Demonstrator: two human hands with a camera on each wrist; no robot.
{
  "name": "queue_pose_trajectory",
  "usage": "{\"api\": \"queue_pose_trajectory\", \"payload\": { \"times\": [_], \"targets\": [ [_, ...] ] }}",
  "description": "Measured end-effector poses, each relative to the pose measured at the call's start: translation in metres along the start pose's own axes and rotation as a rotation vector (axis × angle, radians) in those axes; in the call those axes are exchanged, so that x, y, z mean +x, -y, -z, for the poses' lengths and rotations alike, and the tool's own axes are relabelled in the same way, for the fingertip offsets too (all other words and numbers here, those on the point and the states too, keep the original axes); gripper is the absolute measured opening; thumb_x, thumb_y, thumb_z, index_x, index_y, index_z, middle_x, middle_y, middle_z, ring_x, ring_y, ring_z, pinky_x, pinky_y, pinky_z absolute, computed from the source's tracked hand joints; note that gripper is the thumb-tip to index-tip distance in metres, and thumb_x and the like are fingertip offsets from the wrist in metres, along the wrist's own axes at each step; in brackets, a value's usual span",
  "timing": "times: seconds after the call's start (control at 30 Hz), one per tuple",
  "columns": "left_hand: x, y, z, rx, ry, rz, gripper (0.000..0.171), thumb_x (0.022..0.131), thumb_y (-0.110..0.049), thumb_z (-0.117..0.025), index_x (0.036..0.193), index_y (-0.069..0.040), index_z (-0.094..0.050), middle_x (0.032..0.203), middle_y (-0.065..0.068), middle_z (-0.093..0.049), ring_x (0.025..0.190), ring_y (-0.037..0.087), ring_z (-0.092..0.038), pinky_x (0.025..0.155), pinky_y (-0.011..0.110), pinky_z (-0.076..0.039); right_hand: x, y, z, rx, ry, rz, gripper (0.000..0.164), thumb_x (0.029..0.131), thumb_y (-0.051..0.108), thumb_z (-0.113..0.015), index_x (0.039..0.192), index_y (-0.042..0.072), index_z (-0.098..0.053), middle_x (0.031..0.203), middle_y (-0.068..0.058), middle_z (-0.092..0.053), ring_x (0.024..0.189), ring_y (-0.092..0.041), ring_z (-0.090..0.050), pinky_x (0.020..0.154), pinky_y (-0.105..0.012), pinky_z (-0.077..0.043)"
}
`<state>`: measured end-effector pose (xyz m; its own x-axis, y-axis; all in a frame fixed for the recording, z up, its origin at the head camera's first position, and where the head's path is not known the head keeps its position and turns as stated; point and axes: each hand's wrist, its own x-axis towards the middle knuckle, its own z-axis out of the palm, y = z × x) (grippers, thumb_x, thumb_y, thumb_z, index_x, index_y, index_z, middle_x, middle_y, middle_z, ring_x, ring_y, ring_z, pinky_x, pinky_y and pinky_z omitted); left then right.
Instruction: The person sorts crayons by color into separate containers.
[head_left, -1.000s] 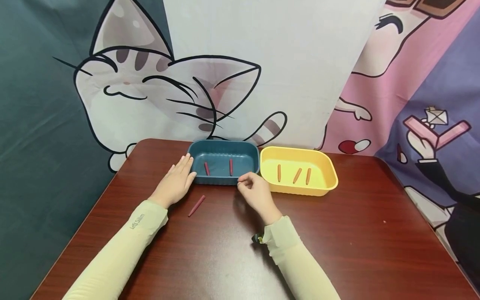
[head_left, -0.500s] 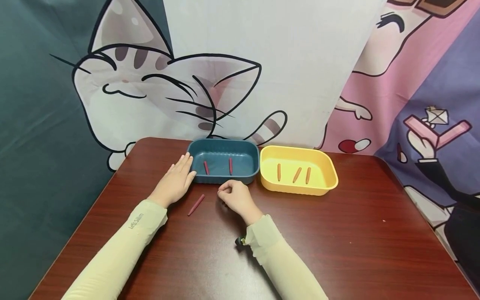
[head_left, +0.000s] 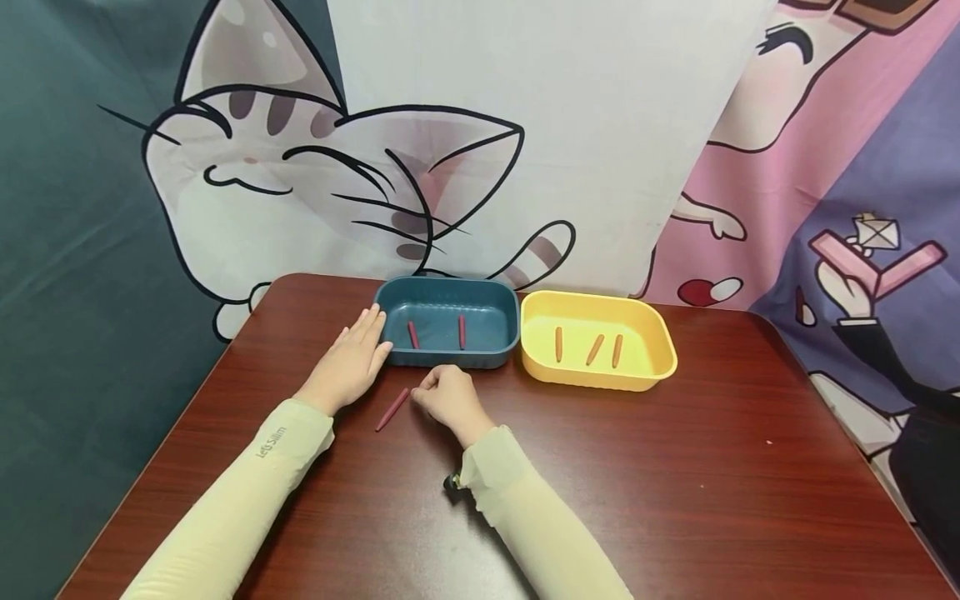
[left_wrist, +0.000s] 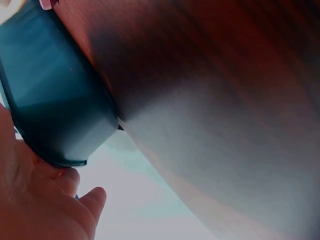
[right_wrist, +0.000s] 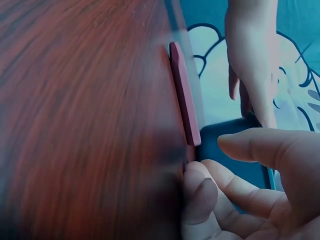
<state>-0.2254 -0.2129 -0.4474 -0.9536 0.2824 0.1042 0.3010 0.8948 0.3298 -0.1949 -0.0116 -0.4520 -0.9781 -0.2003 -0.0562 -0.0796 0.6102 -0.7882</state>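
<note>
A dark red crayon (head_left: 392,410) lies slanted on the table in front of the blue tray (head_left: 450,359). Just right of its upper end is my right hand (head_left: 450,402), fingers bent. In the right wrist view a gap separates the thumb from the fingers, and the crayon (right_wrist: 184,95) lies beyond the fingertips. My left hand (head_left: 347,367) rests against the tray's left end, fingers extended. Its fingers touch the tray wall in the left wrist view. Two red crayons, one on the left (head_left: 413,335) and one on the right (head_left: 462,332), lie inside the blue tray.
A yellow tray (head_left: 592,380) stands beside the blue one at its right. Several orange crayons (head_left: 595,350) lie in it. The brown table (head_left: 712,467) reaches back to a cartoon-printed cloth (head_left: 600,125).
My right hand has moved left and slightly down, from the blue tray's front right corner to the loose red crayon. The left hand has stayed against the tray.
</note>
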Motion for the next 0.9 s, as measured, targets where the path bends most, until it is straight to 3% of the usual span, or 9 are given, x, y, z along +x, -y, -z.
{"api": "queue_pose_trajectory", "payload": {
  "times": [0.23,0.4,0.53,0.7,0.9],
  "targets": [
    [0.0,0.0,0.0,-0.003,0.003,0.0,0.063,0.11,-0.03,-0.041,0.159,0.005,-0.021,0.167,0.021,-0.014,0.154,0.037,-0.012,0.121,0.058,-0.017,0.005,0.008,-0.012,-0.104,-0.003,0.004,0.033,0.087,0.02,-0.079,0.059,0.011,-0.063,0.055,0.006,-0.056,0.056,-0.009,-0.052,0.051,-0.022,-0.043],
    [0.0,0.001,0.0,-0.002,-0.002,-0.006,0.063,0.111,-0.032,-0.038,0.159,0.005,-0.021,0.167,0.021,-0.015,0.154,0.037,-0.014,0.121,0.058,-0.017,0.009,0.014,-0.015,-0.164,0.013,-0.032,0.037,0.087,0.029,-0.079,0.059,0.01,-0.063,0.055,0.002,-0.058,0.054,-0.012,-0.055,0.054,-0.028,-0.047],
    [0.0,0.0,0.0,-0.001,-0.002,-0.012,0.064,0.111,-0.034,-0.037,0.159,0.004,-0.021,0.167,0.02,-0.014,0.154,0.037,-0.014,0.121,0.058,-0.018,0.013,0.017,-0.018,-0.235,0.03,-0.111,0.037,0.087,0.041,-0.079,0.081,0.005,-0.073,0.073,-0.005,-0.07,0.065,-0.018,-0.063,0.065,-0.036,-0.056],
    [-0.001,-0.001,0.001,-0.002,-0.006,-0.018,0.063,0.111,-0.033,-0.038,0.159,0.005,-0.021,0.167,0.021,-0.015,0.154,0.037,-0.014,0.121,0.058,-0.018,0.017,0.023,-0.022,-0.321,0.029,-0.201,0.055,0.086,0.049,-0.078,0.115,0.003,-0.072,0.105,-0.012,-0.074,0.088,-0.029,-0.07,0.078,-0.044,-0.058],
    [-0.001,-0.002,0.001,-0.004,-0.001,-0.016,0.063,0.111,-0.033,-0.038,0.159,0.005,-0.021,0.167,0.021,-0.014,0.155,0.036,-0.012,0.121,0.058,-0.017,0.016,0.027,-0.018,-0.347,0.045,-0.226,0.052,0.086,0.046,-0.078,0.115,0.003,-0.071,0.107,-0.012,-0.074,0.091,-0.03,-0.07,0.078,-0.046,-0.058]
  ]
}}
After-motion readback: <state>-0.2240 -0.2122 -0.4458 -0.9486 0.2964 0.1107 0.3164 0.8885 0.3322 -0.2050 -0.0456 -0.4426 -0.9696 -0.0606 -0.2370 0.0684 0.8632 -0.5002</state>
